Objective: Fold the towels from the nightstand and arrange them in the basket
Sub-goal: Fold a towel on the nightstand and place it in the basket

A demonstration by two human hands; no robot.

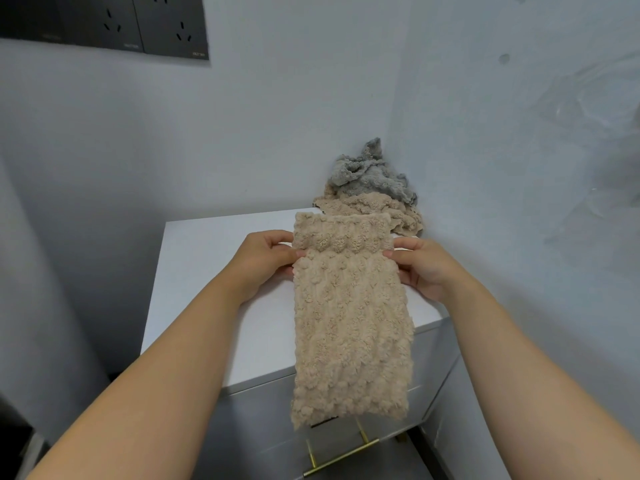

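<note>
Left hand (266,261): pinching folded beige towel (349,323) at its 9 o'clock edge.
Right hand (420,265): pinching its 3 o'clock edge.
Drape: over nightstand (207,271) front, 6 o'clock.
Pile: grey towel (370,171), tan towel (377,206), 1 o'clock corner.

Here, pale blue-grey painted walls (311,116) meet in a corner, a dark grey socket panel (138,26) high on the left one (scuffs (504,58) mark the right), and below stands the white-topped grey nightstand (207,271) with its brass bar handle (341,453).
</note>
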